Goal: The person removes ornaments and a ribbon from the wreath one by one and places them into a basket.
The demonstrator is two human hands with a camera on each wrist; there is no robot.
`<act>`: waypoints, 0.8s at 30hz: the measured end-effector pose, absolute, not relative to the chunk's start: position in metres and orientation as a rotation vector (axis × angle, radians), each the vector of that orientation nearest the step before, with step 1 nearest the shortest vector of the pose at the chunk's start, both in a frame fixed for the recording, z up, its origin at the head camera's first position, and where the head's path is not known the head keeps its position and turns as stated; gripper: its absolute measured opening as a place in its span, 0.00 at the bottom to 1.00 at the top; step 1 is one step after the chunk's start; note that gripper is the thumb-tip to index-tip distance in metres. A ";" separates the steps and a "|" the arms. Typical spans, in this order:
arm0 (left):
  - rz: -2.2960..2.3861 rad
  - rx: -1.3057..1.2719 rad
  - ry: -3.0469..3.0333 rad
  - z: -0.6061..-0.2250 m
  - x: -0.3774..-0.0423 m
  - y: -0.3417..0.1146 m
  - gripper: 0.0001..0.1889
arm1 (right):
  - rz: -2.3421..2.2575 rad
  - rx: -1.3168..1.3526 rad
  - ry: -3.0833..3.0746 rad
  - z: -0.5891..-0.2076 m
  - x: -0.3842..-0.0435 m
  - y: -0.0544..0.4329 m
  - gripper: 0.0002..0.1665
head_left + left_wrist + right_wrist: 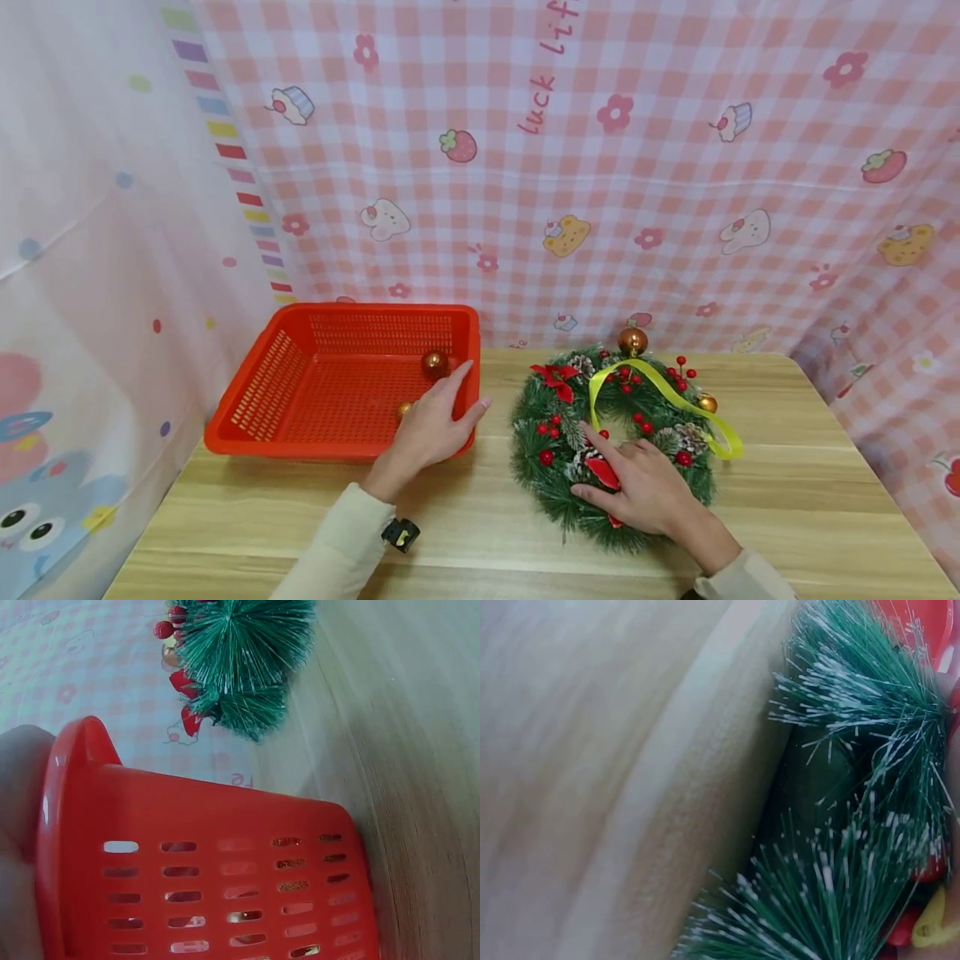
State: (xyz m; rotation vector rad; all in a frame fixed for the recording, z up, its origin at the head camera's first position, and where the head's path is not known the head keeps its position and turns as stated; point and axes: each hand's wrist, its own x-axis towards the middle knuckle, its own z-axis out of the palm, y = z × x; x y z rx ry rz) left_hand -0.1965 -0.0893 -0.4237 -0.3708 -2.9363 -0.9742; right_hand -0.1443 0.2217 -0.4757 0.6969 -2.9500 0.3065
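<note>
My left hand (431,425) reaches over the front right corner of a red plastic basket (300,450), index finger and thumb extended. In the left wrist view, part of that hand shows beside the rim of the basket (202,799). Inside the basket lie a shiny brown bauble (433,363) and a gold bauble (405,409), partly hidden by the hand. My right hand (648,490) rests on the front of a green Christmas wreath (534,467), fingers spread over a red flower (602,472). Dark green wreath bristles (870,697) fill the right side of the right wrist view.
The wreath bears a yellow ribbon (652,375), red berries, pinecones and a red poinsettia (556,380). A brown bauble (633,342) sits at its back edge, a smaller gold bauble (707,403) at its right. Behind the wooden table (810,500) hangs a pink checked cloth (675,167).
</note>
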 end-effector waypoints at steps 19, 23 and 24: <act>-0.871 -0.432 -3.025 -0.428 -0.199 -0.090 0.36 | 0.286 0.942 -2.875 -0.473 -0.144 0.232 0.49; -0.866 -0.428 -3.033 -0.427 -0.199 -0.089 0.36 | 0.251 1.075 -2.839 -0.469 -0.148 0.241 0.47; -0.866 -0.427 -3.032 -0.427 -0.200 -0.089 0.36 | 0.239 1.086 -2.830 -0.467 -0.149 0.243 0.47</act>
